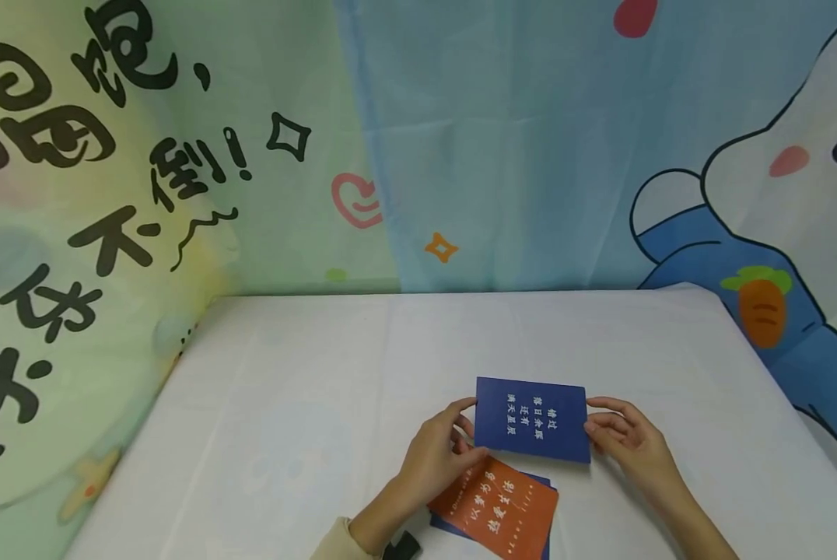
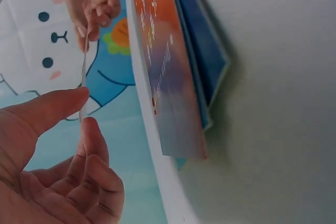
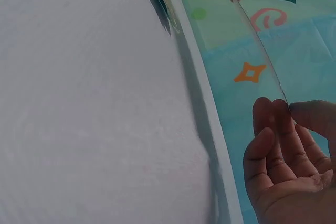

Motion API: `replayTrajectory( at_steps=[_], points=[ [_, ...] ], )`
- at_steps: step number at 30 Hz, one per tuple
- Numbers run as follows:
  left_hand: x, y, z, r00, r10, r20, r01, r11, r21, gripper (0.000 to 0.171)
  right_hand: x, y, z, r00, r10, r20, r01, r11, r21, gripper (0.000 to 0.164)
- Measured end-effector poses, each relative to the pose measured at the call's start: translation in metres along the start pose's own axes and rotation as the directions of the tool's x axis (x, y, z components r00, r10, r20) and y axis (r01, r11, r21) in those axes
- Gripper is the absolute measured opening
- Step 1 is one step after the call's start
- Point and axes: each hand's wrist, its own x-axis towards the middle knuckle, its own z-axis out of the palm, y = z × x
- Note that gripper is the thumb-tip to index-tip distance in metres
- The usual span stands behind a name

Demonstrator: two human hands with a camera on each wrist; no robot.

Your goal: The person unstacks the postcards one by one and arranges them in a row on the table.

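A dark blue card with white Chinese writing is held up between both hands. My left hand pinches its left side between thumb and fingers. At the opposite side, the thumb and fingertips of my right hand grip the edge. From the left wrist the thin card shows edge-on, and the right wrist view shows the same card as a slim line. Just below it in the head view lies an orange card with white writing, partly covered by the left hand. Blue cards stick out beneath the orange one.
A white cloth covers the table. Behind it hangs a printed backdrop with a cartoon animal at right and large black characters at left. A small black object sits by the left wrist.
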Motion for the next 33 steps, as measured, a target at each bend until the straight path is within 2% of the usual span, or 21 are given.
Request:
replayTrajectory(
  at_steps=[3, 7, 11, 14, 22, 28, 33],
  points=[
    [0.003, 0.002, 0.001, 1.0, -0.003, 0.002, 0.003, 1.0, -0.003, 0.064, -0.001, -0.001, -0.001, 1.0, 0.019, -0.005, -0.019, 0.999, -0.032, 0.04],
    [0.004, 0.001, 0.003, 1.0, -0.02, 0.008, 0.02, 1.0, -0.007, 0.063, -0.002, 0.001, -0.003, 0.999, 0.037, 0.026, -0.035, 0.996, -0.082, 0.051],
    [0.006, 0.002, 0.004, 0.999, -0.031, 0.016, 0.031, 0.999, -0.019, 0.064, -0.004, 0.003, -0.004, 0.997, -0.011, 0.08, 0.02, 0.994, -0.111, 0.066],
    [0.01, 0.004, 0.006, 0.999, -0.035, 0.021, 0.036, 0.999, -0.019, 0.065, -0.005, 0.004, -0.005, 0.995, -0.042, 0.091, 0.057, 0.984, -0.17, 0.074],
    [0.025, 0.011, 0.008, 0.999, -0.012, 0.037, 0.011, 1.0, 0.016, 0.065, -0.007, 0.003, -0.01, 1.0, -0.015, 0.02, 0.02, 0.942, -0.335, 0.075],
    [0.034, 0.016, 0.01, 0.997, 0.001, 0.073, -0.005, 0.999, 0.045, 0.065, -0.007, 0.004, -0.017, 0.999, -0.032, -0.011, 0.026, 0.932, -0.361, 0.078],
    [0.042, 0.02, 0.011, 0.997, 0.004, 0.076, -0.009, 0.998, 0.055, 0.064, -0.004, 0.005, -0.023, 0.999, -0.042, -0.018, 0.033, 0.932, -0.362, 0.078]
  ],
)
